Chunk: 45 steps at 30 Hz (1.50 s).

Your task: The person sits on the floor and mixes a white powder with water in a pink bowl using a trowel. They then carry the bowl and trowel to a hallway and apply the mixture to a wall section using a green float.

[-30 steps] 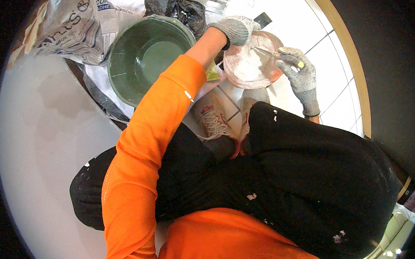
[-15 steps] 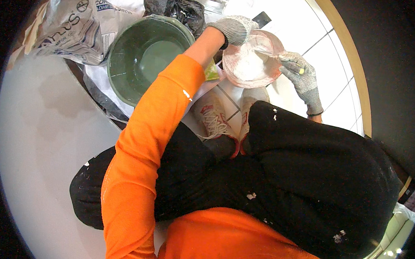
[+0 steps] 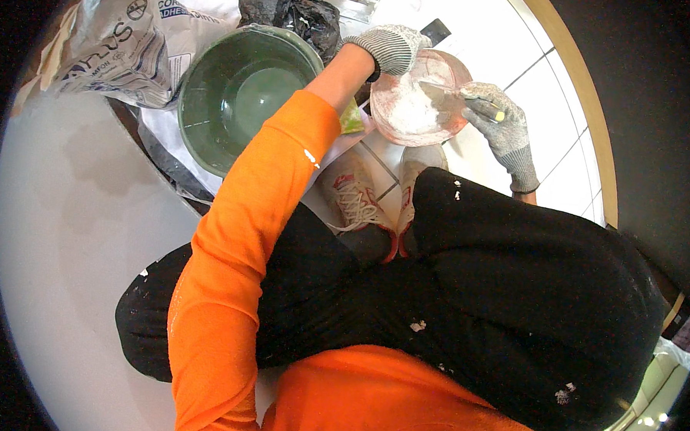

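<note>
A round pinkish tub (image 3: 380, 126) stands on the tiled floor just beyond my shoes, with white powder or paste (image 3: 413, 111) in it. My left hand (image 3: 391, 49), in a grey knit glove, is closed on the tub's far left rim; its fingertips are partly hidden. On the tub's right side my gloved right hand (image 3: 497, 118) grips the handle of a putty knife (image 3: 488, 110). The putty knife's flat blade (image 3: 437, 95) reaches down into the white material.
Left of my forearm is a green bucket (image 3: 202, 132). Behind it are a crumpled black plastic bag (image 3: 288, 9) and printed white sacks (image 3: 125, 44). A small dark rectangular object (image 3: 435, 32) lies beyond the tub. My shoes (image 3: 354, 193) are close to the tub.
The putty knife in my right hand has shifted and turned within the tub, so more of its blade shows. My left hand stays on the rim.
</note>
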Tool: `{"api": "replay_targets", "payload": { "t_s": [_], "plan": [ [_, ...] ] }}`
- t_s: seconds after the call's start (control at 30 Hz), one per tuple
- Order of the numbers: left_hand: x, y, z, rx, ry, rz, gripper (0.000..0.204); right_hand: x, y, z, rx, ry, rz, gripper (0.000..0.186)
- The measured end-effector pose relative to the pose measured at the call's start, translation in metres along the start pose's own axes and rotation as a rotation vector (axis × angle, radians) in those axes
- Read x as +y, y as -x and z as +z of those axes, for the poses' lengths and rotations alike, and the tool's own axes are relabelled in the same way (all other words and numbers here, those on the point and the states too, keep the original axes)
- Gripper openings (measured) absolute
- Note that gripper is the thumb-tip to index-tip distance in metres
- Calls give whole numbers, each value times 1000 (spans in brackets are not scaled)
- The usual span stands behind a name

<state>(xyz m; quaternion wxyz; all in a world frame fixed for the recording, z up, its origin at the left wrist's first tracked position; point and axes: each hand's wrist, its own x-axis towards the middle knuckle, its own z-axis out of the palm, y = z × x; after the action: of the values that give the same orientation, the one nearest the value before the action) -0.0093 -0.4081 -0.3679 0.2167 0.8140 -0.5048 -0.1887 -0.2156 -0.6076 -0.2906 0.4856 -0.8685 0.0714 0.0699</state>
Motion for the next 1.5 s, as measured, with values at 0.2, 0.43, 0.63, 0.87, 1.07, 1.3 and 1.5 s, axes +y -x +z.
{"api": "replay_targets", "payload": {
  "t_s": [0.2, 0.43, 0.63, 0.87, 1.07, 1.3, 1.5],
  "plan": [
    [4, 3, -4, -10, -43, 2, 73, -5, -4, 12, -45, 110, -56, 34],
    [3, -1, -4, -62, -13, -18, 80, -4, 1, 1, -185, 210, -33, 28],
    [5, -2, -1, -31, -44, -7, 45, -4, 3, -7, -241, 187, 16, 29],
    [-4, -2, 3, 7, -23, 19, 73, -6, -3, 6, 1, 127, -123, 33],
    [1, 2, -2, -23, -10, 6, 73, -7, 1, 7, -99, 162, -98, 32],
    [-1, 0, 0, -11, -39, 13, 81, 3, 6, 0, -246, 114, 46, 31],
    [0, 4, -1, 4, -31, 23, 81, 6, 5, -6, -216, 145, 15, 33]
  ]
}}
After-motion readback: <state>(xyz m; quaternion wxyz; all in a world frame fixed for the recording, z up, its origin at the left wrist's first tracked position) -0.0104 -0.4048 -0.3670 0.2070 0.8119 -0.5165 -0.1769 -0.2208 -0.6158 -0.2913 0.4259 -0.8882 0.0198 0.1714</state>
